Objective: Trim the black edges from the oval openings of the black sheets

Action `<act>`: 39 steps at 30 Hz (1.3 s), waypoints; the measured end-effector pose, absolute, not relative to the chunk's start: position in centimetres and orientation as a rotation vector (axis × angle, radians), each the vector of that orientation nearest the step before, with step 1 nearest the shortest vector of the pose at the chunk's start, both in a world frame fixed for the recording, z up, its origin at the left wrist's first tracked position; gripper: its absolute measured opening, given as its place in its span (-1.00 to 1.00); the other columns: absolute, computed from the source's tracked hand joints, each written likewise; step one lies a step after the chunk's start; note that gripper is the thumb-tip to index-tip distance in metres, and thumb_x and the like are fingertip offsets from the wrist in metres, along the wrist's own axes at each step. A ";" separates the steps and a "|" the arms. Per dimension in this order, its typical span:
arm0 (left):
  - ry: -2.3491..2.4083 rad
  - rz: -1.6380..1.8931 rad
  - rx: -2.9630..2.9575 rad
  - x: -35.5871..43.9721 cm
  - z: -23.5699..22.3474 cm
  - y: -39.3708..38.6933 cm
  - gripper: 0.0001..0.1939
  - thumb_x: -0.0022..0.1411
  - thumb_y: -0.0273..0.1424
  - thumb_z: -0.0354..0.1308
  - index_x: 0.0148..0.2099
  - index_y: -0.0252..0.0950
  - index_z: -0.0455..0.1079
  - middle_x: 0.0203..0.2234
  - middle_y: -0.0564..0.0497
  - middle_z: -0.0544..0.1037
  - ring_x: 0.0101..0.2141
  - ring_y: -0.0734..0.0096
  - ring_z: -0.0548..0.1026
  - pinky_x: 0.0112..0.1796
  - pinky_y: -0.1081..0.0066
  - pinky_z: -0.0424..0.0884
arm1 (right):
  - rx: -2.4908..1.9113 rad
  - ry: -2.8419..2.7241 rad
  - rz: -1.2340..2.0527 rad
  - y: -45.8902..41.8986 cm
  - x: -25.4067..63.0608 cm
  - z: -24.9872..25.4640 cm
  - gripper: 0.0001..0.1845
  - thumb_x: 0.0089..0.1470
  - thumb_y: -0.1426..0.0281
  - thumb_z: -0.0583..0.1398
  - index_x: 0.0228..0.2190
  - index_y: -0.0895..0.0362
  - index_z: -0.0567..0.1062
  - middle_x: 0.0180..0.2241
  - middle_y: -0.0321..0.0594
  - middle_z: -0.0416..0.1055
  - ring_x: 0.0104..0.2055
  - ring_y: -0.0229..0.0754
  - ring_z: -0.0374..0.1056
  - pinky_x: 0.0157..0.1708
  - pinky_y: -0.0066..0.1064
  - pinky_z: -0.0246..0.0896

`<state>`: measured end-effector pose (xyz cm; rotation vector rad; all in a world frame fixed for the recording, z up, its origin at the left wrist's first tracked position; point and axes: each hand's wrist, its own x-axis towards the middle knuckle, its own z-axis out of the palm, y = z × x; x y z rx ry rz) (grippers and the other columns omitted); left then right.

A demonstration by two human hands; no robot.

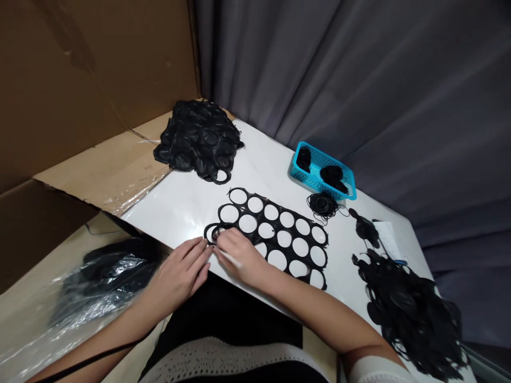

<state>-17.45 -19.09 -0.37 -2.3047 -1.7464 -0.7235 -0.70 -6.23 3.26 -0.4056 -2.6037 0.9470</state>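
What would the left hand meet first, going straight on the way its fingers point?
The left hand would likely meet the corner ring of the black perforated sheet; exact depth is unclear.

Left hand point(184, 270) and right hand point(239, 254) at black ring sheet point(275, 219) | turquoise basket point(319, 183) behind, holding black bundles point(334, 177)

both hands point(212, 262) close together, fingers bent, forearms angled inward.

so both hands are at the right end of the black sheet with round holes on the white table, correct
Wrong end: the head view shows the left hand and right hand at the left end of the black sheet on the white table.
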 end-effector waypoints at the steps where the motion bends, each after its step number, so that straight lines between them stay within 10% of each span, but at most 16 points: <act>1: -1.739 -0.734 -2.300 -17.5 -0.4 -19.0 -0.66 0.38 -0.47 0.10 0.18 -0.35 0.41 0.00 -0.18 0.57 0.08 0.06 0.47 0.08 0.12 0.41 | -0.356 -2.660 0.868 -6.1 -0.8 3.3 -0.84 0.31 0.49 0.04 -0.31 0.10 0.39 -0.18 -0.05 0.42 -0.12 -0.04 0.28 -0.10 -0.22 0.26; 8: -1.618 -0.693 -2.339 -18.6 0.1 -18.1 -0.74 0.39 -0.46 0.09 0.09 -0.35 0.40 -0.06 -0.18 0.57 0.03 0.06 0.48 0.05 0.13 0.42 | -1.062 -1.956 0.832 3.0 2.5 6.9 -0.81 0.28 0.31 0.08 -0.40 0.06 0.36 -0.30 -0.17 0.38 -0.13 -0.06 0.30 0.00 -0.18 0.26; 16: -1.595 -0.829 -2.344 -19.4 2.0 -13.9 -0.91 0.41 -0.34 0.06 -0.17 -0.20 0.35 -0.29 -0.07 0.49 -0.29 0.13 0.48 -0.28 0.12 0.42 | -1.114 -0.813 1.445 3.9 17.2 7.2 -0.63 -0.15 0.33 0.44 -0.46 0.07 0.32 -0.31 -0.24 0.53 -0.13 -0.15 0.50 -0.39 -0.50 0.43; 22: -1.322 -0.898 -2.810 -11.4 3.4 -10.0 -0.69 0.43 -0.37 0.03 0.17 -0.19 0.37 0.07 -0.12 0.50 0.06 0.14 0.49 0.05 0.16 0.45 | -0.996 -0.309 1.605 -0.6 23.2 5.6 -0.84 -0.01 0.53 0.33 -0.43 0.12 0.44 -0.25 -0.13 0.56 -0.09 -0.20 0.52 -0.39 -0.58 0.51; 33: -0.941 -0.389 -3.132 -7.2 2.8 -9.1 -0.26 0.31 -0.10 0.23 0.44 0.06 0.06 0.40 -0.03 0.14 0.37 -0.14 0.09 0.26 -0.21 0.13 | -1.036 -0.569 1.565 -4.3 25.6 5.5 -0.70 -0.02 0.35 0.42 -0.47 0.07 0.38 -0.25 -0.22 0.57 -0.30 -0.26 0.46 -0.38 -0.47 0.44; 39: -1.028 -0.343 -3.218 -11.2 6.0 -7.1 -0.31 0.36 -0.26 0.21 0.43 0.13 0.06 0.33 0.05 0.30 0.22 0.17 0.41 0.08 0.27 0.50 | -1.288 -1.357 1.629 -2.1 26.4 6.4 -0.67 0.05 0.18 0.37 -0.46 0.12 0.40 -0.46 -0.25 0.52 -0.54 -0.30 0.35 -0.54 -0.47 0.30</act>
